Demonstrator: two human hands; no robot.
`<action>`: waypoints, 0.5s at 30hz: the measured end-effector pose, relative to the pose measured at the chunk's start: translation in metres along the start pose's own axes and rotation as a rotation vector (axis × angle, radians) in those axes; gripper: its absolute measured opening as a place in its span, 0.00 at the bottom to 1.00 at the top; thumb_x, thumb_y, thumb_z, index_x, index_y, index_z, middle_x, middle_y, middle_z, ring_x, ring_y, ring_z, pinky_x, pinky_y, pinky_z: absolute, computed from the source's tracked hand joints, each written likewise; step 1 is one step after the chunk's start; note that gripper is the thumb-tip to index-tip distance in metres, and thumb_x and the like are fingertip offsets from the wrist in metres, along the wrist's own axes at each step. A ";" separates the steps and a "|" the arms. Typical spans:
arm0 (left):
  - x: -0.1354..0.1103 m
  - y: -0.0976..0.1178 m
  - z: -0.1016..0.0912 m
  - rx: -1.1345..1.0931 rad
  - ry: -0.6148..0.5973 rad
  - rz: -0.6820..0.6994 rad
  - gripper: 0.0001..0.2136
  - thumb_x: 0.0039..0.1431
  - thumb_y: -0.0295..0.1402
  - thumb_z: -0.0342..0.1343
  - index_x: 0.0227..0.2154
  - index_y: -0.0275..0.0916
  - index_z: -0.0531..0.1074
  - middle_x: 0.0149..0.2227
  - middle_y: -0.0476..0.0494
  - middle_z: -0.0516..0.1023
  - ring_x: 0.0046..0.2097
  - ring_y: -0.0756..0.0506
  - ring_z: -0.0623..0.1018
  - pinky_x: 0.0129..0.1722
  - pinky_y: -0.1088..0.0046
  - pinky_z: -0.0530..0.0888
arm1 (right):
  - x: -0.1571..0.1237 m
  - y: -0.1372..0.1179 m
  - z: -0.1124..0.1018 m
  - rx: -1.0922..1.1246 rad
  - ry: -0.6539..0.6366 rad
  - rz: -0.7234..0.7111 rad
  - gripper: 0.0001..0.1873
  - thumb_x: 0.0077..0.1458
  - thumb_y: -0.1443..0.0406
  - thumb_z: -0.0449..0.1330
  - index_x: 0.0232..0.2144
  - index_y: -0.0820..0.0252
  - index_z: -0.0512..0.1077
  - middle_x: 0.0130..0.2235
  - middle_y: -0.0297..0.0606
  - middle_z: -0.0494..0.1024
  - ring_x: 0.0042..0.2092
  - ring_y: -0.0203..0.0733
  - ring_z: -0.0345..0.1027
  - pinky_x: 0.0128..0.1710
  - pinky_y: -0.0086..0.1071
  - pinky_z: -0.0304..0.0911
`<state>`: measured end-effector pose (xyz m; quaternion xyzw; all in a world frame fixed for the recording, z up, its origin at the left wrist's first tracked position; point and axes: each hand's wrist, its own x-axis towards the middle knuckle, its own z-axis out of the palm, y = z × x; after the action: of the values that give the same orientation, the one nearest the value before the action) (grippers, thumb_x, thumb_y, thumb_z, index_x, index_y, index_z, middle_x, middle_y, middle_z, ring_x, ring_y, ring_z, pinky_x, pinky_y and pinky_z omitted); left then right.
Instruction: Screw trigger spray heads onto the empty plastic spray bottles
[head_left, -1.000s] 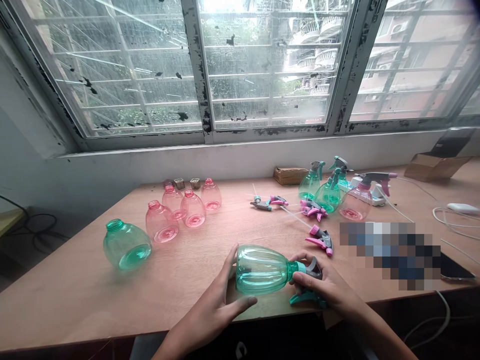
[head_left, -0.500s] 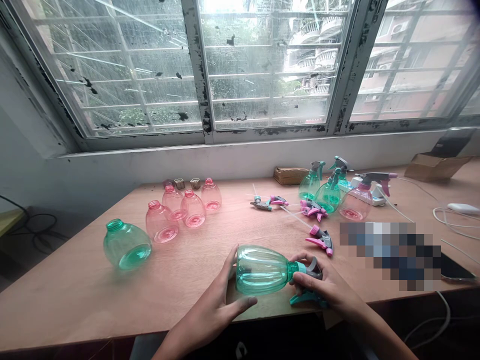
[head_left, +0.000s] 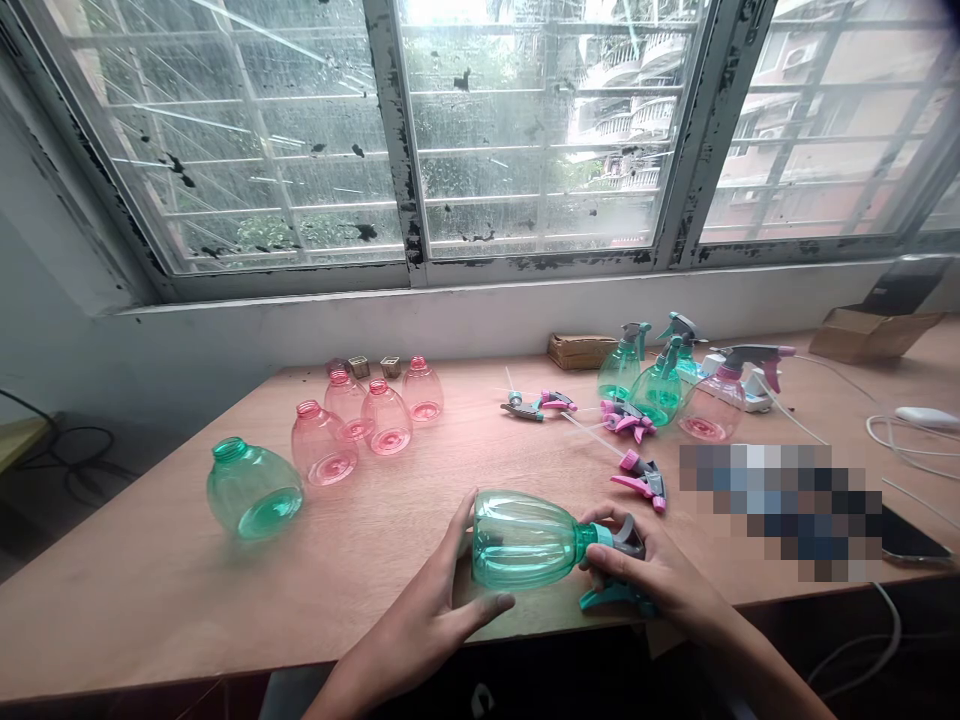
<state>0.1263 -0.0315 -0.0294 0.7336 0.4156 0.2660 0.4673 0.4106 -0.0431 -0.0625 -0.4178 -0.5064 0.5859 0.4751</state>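
Observation:
A clear green spray bottle [head_left: 525, 540] lies sideways in the air just above the table's front edge, its base to the left. My right hand [head_left: 637, 565] is closed around its neck and the grey spray head [head_left: 628, 538], whose teal trigger [head_left: 611, 596] points down. My left hand [head_left: 439, 590] cups the base end loosely. Its fingers go behind the bottle and are partly hidden, while the thumb stretches out below. Close beyond my right hand, a pink and grey spray head [head_left: 641, 482] rests on the table.
Pink bottles [head_left: 386, 418] without heads and one green bottle [head_left: 255, 490] stand left on the table [head_left: 150, 600]. More spray heads [head_left: 628, 420] lie mid-table. Green spray bottles [head_left: 656, 388], a pink spray bottle [head_left: 712, 405], cables and an open carton [head_left: 874, 330] are at right.

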 end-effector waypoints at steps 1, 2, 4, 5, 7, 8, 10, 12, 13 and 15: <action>0.000 0.000 0.000 -0.002 0.004 0.002 0.44 0.63 0.35 0.62 0.73 0.45 0.38 0.74 0.42 0.49 0.75 0.35 0.43 0.73 0.53 0.46 | 0.000 0.000 0.000 0.002 0.003 0.001 0.21 0.53 0.53 0.72 0.43 0.58 0.73 0.28 0.31 0.80 0.31 0.42 0.74 0.33 0.34 0.71; 0.001 0.000 0.000 -0.005 0.007 0.005 0.44 0.63 0.35 0.62 0.73 0.45 0.38 0.74 0.42 0.49 0.75 0.34 0.43 0.73 0.52 0.46 | 0.000 0.000 0.000 0.004 0.003 0.001 0.21 0.53 0.53 0.72 0.43 0.58 0.73 0.28 0.31 0.80 0.31 0.42 0.74 0.33 0.34 0.71; 0.001 0.000 0.000 -0.008 0.009 0.011 0.44 0.63 0.35 0.62 0.73 0.45 0.38 0.74 0.41 0.49 0.75 0.34 0.43 0.73 0.52 0.46 | -0.001 -0.001 0.000 0.003 0.002 0.000 0.21 0.53 0.54 0.72 0.43 0.58 0.73 0.28 0.31 0.80 0.31 0.42 0.74 0.33 0.34 0.72; 0.001 0.000 0.000 -0.008 0.010 0.013 0.45 0.63 0.35 0.62 0.73 0.45 0.38 0.74 0.41 0.49 0.75 0.34 0.43 0.73 0.52 0.46 | -0.001 -0.001 0.000 0.001 0.001 0.001 0.21 0.53 0.54 0.72 0.43 0.58 0.73 0.28 0.31 0.80 0.31 0.42 0.74 0.33 0.34 0.72; 0.001 0.000 0.000 -0.002 0.006 0.011 0.45 0.63 0.35 0.62 0.73 0.45 0.37 0.75 0.42 0.48 0.75 0.35 0.42 0.73 0.54 0.46 | -0.001 -0.002 0.000 -0.009 0.004 0.001 0.21 0.54 0.54 0.72 0.43 0.58 0.73 0.28 0.32 0.80 0.31 0.42 0.74 0.34 0.34 0.72; 0.001 0.000 0.000 -0.001 0.002 0.008 0.45 0.63 0.35 0.62 0.73 0.45 0.37 0.75 0.42 0.47 0.75 0.35 0.42 0.73 0.54 0.46 | -0.001 -0.002 0.000 -0.013 0.007 0.001 0.21 0.54 0.54 0.72 0.43 0.58 0.73 0.28 0.32 0.80 0.31 0.42 0.74 0.34 0.35 0.72; 0.000 0.000 0.000 0.001 -0.005 0.005 0.45 0.63 0.35 0.62 0.73 0.45 0.37 0.75 0.43 0.47 0.75 0.36 0.41 0.73 0.55 0.46 | -0.001 -0.002 0.000 -0.018 0.013 0.001 0.22 0.53 0.53 0.72 0.43 0.59 0.73 0.28 0.32 0.80 0.31 0.43 0.74 0.34 0.36 0.72; 0.000 0.000 0.000 0.006 0.000 0.007 0.45 0.63 0.35 0.62 0.73 0.45 0.38 0.75 0.43 0.47 0.75 0.35 0.42 0.73 0.54 0.46 | -0.001 -0.003 0.000 -0.024 0.014 0.001 0.22 0.53 0.53 0.72 0.43 0.59 0.73 0.28 0.32 0.80 0.31 0.43 0.74 0.34 0.36 0.72; -0.001 0.000 0.000 0.009 0.004 0.007 0.44 0.63 0.35 0.62 0.73 0.46 0.38 0.75 0.43 0.48 0.75 0.35 0.42 0.73 0.54 0.46 | -0.001 -0.003 0.000 -0.029 0.014 0.001 0.22 0.53 0.53 0.72 0.43 0.59 0.73 0.28 0.32 0.80 0.31 0.43 0.74 0.34 0.36 0.71; -0.001 0.001 0.000 0.015 0.012 0.006 0.44 0.63 0.35 0.62 0.73 0.46 0.38 0.75 0.43 0.48 0.75 0.34 0.43 0.73 0.53 0.46 | -0.001 -0.003 0.000 -0.035 0.014 0.003 0.22 0.53 0.53 0.71 0.43 0.58 0.72 0.27 0.32 0.80 0.31 0.44 0.74 0.34 0.36 0.72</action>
<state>0.1265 -0.0322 -0.0289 0.7367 0.4180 0.2688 0.4586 0.4107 -0.0439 -0.0594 -0.4308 -0.5127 0.5747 0.4704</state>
